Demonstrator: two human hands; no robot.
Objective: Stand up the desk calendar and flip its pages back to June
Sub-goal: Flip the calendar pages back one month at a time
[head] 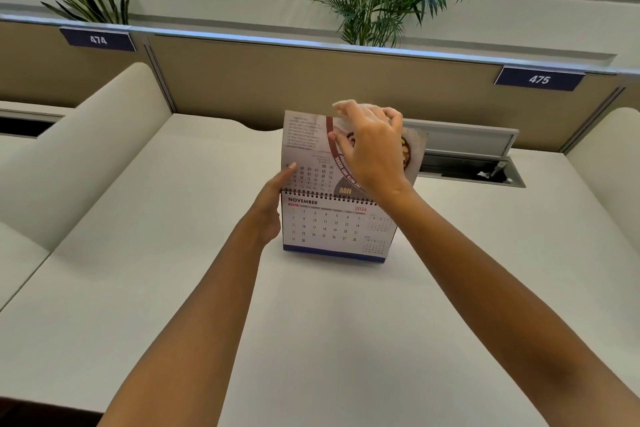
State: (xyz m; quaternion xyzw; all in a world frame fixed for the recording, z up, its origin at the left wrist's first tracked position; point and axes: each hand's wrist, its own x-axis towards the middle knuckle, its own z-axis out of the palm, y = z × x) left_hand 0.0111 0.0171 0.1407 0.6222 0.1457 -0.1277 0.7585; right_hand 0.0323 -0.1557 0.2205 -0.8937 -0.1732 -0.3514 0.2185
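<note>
The desk calendar point(329, 229) stands upright on the white desk point(311, 322), its front page reading NOVEMBER 2026 below a black spiral binding. One page point(304, 146) is lifted straight up above the spiral, its print upside down with "NOV" on it. My right hand point(370, 149) pinches the top edge of that raised page, fingers curled over it. My left hand point(273, 208) grips the calendar's left side at the spiral, thumb against the lifted page.
A tan partition point(311, 80) with labels 474 point(98, 40) and 475 point(539, 79) runs behind the desk. An open cable tray point(478, 166) lies behind the calendar to the right. Curved white dividers point(86, 149) flank the desk. Plants point(377, 3) stand beyond the partition.
</note>
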